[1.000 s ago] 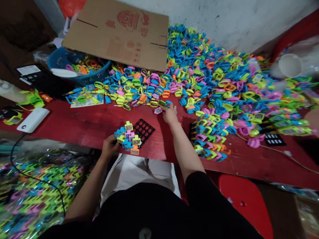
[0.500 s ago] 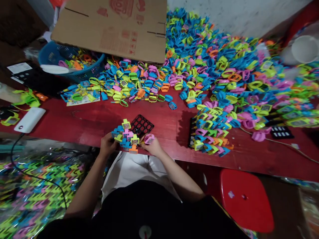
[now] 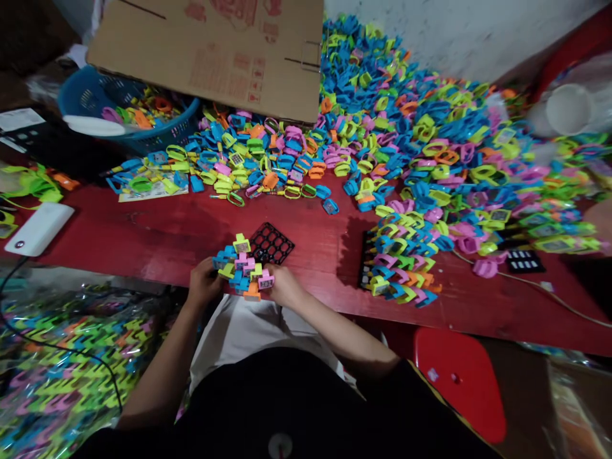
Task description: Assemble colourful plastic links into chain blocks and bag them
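Several watches [image 3: 242, 278] clamped in the left hand [image 3: 203, 282] beside the grid [image 3: 273, 243] apparently gain a pink one [image 3: 266, 280] the right hand [image 3: 285, 287] pinches, needing careful seating.

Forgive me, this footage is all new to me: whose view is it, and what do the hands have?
There is no machine: one person works bare-handed, filmed by one head-worn camera looking forward and down. The left hand is at the left edge of a cluster of multicoloured plastic toy watches, which hides part of a black plastic grid tray. The right hand is at a pink plastic toy watch on the other side; its grip is hidden. The long red table bears a large heap of similar multicoloured watches.
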Demonstrator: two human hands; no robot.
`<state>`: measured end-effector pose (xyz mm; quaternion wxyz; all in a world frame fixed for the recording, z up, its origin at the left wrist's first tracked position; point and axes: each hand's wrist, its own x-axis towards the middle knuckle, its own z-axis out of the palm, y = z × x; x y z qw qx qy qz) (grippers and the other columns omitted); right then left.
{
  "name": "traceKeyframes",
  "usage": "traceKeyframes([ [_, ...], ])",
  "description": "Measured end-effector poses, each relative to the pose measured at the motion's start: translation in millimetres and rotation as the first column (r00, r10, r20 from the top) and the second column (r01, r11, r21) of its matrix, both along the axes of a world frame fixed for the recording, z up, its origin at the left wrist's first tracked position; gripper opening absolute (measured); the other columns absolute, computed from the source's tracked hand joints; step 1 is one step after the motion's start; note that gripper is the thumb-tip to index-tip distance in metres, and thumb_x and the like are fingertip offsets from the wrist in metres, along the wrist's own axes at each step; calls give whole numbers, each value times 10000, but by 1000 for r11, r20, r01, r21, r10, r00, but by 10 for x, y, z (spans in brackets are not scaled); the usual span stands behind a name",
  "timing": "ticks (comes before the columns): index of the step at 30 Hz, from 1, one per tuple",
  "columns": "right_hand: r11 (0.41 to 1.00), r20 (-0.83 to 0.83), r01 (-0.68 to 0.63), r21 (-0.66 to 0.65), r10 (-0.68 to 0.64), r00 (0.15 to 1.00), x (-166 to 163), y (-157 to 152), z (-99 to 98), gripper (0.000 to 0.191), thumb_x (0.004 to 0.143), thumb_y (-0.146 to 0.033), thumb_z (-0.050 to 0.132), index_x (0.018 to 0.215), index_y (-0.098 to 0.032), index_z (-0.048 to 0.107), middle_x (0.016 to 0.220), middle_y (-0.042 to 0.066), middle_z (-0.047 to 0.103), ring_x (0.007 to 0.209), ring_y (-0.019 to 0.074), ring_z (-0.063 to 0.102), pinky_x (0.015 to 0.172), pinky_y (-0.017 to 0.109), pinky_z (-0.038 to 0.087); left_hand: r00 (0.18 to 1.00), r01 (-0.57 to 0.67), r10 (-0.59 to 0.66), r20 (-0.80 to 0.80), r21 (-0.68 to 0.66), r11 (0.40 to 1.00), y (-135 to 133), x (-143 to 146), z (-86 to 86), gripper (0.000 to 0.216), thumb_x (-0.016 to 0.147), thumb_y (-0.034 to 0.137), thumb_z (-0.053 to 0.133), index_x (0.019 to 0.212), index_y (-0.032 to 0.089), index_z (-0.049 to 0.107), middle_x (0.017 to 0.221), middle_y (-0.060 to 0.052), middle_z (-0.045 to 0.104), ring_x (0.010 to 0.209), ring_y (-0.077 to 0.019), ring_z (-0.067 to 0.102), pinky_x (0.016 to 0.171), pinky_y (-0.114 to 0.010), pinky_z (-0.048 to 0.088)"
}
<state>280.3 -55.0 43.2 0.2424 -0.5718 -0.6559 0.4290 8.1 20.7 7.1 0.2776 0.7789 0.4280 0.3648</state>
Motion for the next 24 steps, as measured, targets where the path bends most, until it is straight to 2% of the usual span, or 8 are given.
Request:
traceKeyframes([
  [4, 977, -193, -155, -146, 126, 973, 434, 404, -30, 218, 765, -56, 773, 925, -204, 772, 934, 28, 838, 850, 199, 765, 804, 280, 582, 995, 52, -51, -81, 9, 999, 28, -59, -124, 129, 923, 223, 647, 912, 216, 776, 930, -68, 832, 858, -240, 773, 797, -329, 640],
  [6, 992, -247, 79, -100, -102, 964, 726, 805, -33, 258, 787, -92, 720, 1005, -204, 802, 952, 35, 838, 853, 203, 767, 836, 313, 612, 986, 91, -88, -141, 14, 996, 37, -78, -204, 188, 879, 175, 645, 1000, 216, 783, 1050, -92, 842, 989, -272, 786, 903, -377, 659],
  [8, 882, -200, 466, 77, -444, 874, 936, 1246, -38, 280, 867, -148, 680, 1104, -207, 816, 1001, 59, 836, 926, 218, 767, 934, 356, 619, 975, 118, -114, -189, 14, 993, 42, -84, -269, 246, 870, 162, 657, 1076, 212, 782, 1160, -120, 835, 1107, -301, 779, 987, -422, 658],
  [10, 790, -182, 593, 155, -567, 803, 998, 1633, -51, 329, 952, -215, 661, 1246, -186, 805, 1042, 85, 839, 973, 235, 772, 1001, 384, 617, 971, 112, -105, -215, 21, 993, 45, -80, -303, 240, 881, 163, 667, 1091, 208, 772, 1207, -141, 822, 1167, -321, 766, 1034, -453, 649],
  [13, 798, -132, 584, 149, -569, 812, 848, 1996, -81, 381, 1030, -337, 691, 1356, -157, 771, 1081, 104, 846, 1001, 235, 787, 1032, 381, 615, 978, 78, -69, -199, 38, 996, 54, -64, -287, 180, 879, 174, 687, 1042, 211, 753, 1173, -146, 820, 1163, -332, 763, 1040, -460, 644],
  [18, 835, 103, 542, 96, -550, 829, 585, 2058, -112, 211, 1080, -360, 704, 1146, -179, 789, 1079, 133, 852, 1041, 241, 798, 1000, 340, 599, 999, 13, -10, -50, 59, 998, 58, -31, -191, 197, 865, 173, 700, 1047, 240, 731, 1056, -110, 818, 983, -311, 787, 890, -428, 670],
  [21, 828, 245, 553, 95, -558, 793, 646, 1855, -132, 150, 1007, -340, 816, 957, -230, 727, 1001, 131, 832, 1016, 268, 791, 950, 347, 587, 999, -2, 4, -38, 55, 999, 48, -18, -155, 226, 833, 142, 686, 1030, 244, 731, 1040, -101, 824, 972, -305, 793, 876, -420, 673],
  [24, 788, 192, 600, 140, -616, 764, 753, 1523, -168, 208, 907, -221, 847, 962, -253, 649, 972, 97, 800, 949, 263, 769, 899, 353, 580, 1000, 4, -3, -24, 50, 999, 35, -19, -141, 203, 819, 147, 682, 992, 240, 736, 1024, -92, 831, 960, -293, 795, 872, -401, 667],
])
